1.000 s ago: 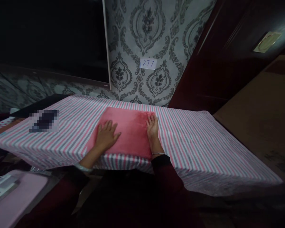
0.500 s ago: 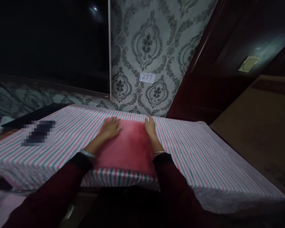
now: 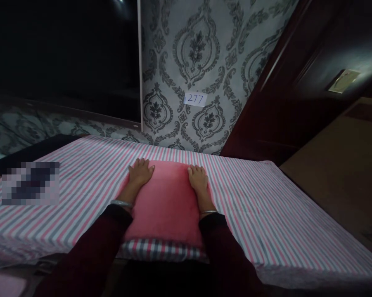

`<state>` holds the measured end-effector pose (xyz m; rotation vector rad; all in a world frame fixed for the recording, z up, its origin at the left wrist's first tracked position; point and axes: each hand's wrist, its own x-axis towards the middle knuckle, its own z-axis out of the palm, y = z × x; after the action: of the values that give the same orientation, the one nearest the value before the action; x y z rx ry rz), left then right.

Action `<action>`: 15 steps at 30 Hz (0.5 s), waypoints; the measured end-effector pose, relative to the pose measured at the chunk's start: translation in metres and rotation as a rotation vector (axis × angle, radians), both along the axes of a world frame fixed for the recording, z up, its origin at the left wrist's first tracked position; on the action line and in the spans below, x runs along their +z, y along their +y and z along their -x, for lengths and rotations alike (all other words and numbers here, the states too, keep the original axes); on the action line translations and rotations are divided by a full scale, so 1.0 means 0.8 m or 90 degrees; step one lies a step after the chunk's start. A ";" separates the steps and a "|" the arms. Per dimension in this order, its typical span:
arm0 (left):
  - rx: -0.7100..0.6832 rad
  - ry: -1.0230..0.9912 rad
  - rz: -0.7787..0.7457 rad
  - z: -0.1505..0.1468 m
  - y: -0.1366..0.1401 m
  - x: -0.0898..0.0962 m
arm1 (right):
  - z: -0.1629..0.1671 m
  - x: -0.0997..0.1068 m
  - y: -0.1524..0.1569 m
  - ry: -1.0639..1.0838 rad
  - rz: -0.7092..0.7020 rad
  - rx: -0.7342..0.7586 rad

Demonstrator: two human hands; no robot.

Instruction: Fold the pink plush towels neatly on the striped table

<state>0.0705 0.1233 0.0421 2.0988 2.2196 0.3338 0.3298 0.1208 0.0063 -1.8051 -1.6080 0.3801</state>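
Note:
A pink-red cloth piece (image 3: pixel 167 202), roughly rectangular and cushion-like, lies in front of me on a striped tablecloth (image 3: pixel 247 206). My left hand (image 3: pixel 140 171) rests flat on its far left corner, fingers spread. On the far right corner lies my right hand (image 3: pixel 198 178), its fingers stretched out and palm down. Along the near side a checked fabric edge (image 3: pixel 164 249) in red, white and dark grey shows beneath the pink piece. Whether the pink piece is a folded cloth or a cushion, I cannot tell.
A large dark screen (image 3: pixel 65 57) stands behind at the left. Patterned wallpaper carries a paper marked 277 (image 3: pixel 195 99). A blurred-out dark item (image 3: pixel 32 183) lies at the table's left. On the right are a dark red wooden panel (image 3: pixel 297 82) and a brown cardboard box (image 3: pixel 334 165).
My right hand has come off the far right edge and now lies flat on top. My left hand has flattened on the left corner. The view has shifted slightly.

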 end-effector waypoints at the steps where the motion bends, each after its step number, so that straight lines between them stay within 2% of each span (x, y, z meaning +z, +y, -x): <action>1: 0.025 -0.020 0.001 0.002 0.001 0.000 | -0.003 -0.002 0.002 0.044 -0.007 -0.004; 3: 0.050 -0.057 -0.016 0.008 0.003 -0.002 | -0.008 -0.005 0.004 0.094 -0.019 -0.015; 8: 0.027 -0.111 -0.078 0.020 0.005 -0.011 | -0.016 -0.005 0.006 0.091 -0.015 -0.087; 15: 0.052 -0.145 -0.074 0.036 0.013 -0.020 | -0.032 0.003 -0.004 0.051 0.061 -0.209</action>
<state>0.0418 0.1335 0.0259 1.9128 2.2029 0.6863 0.3552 0.1175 0.0090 -2.0567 -1.2290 0.3772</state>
